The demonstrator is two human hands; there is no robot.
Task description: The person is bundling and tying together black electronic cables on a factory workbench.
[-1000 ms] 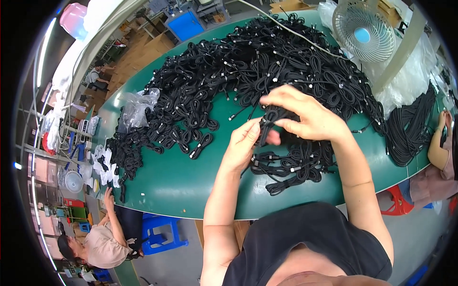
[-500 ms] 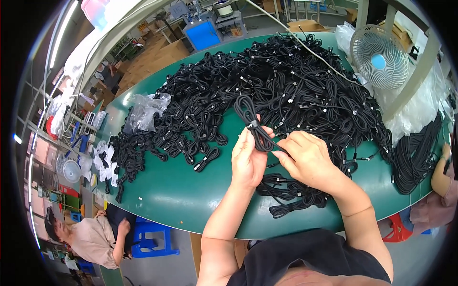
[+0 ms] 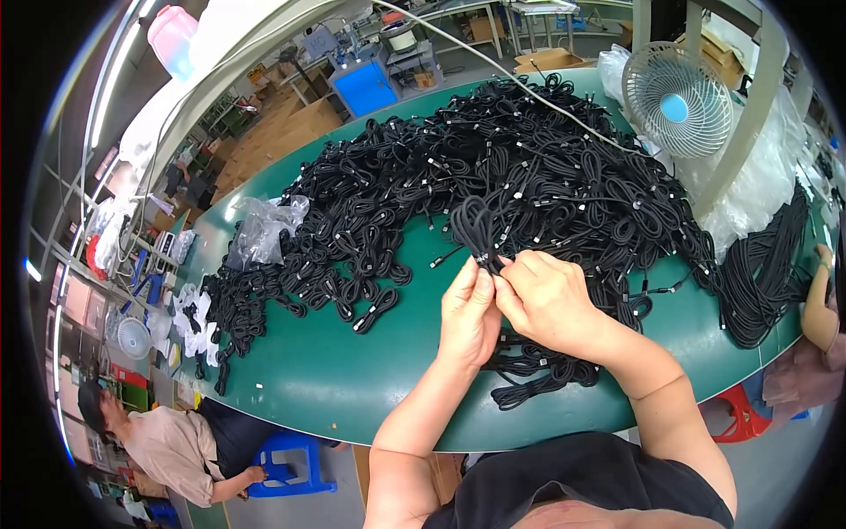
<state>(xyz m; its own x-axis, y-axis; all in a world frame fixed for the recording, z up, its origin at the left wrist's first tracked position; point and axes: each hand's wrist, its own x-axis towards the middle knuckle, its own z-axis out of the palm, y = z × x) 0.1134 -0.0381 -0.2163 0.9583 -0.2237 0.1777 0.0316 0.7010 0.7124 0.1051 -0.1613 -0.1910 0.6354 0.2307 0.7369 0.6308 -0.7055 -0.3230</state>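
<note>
A coiled black cable stands up out of my two hands, its loops pointing away from me over the green table. My left hand pinches the bundle at its lower middle with thumb and fingers. Against it, my right hand is closed on the same cable, thumb touching near the left thumb. The lower part of the bundle is hidden behind my fingers. A large heap of bundled black cables spreads just beyond my hands. Closer to me, a few more bundles lie beneath my right wrist.
A fan and clear plastic sheeting stand at the far right, beside long black cables. A plastic bag lies on the green table at left. One person sits at left; another person's arm shows at right.
The held cable bundle has turned more upright, and my hands have come together at its middle. My right hand has moved slightly left. The seated person at left has lowered an arm.
</note>
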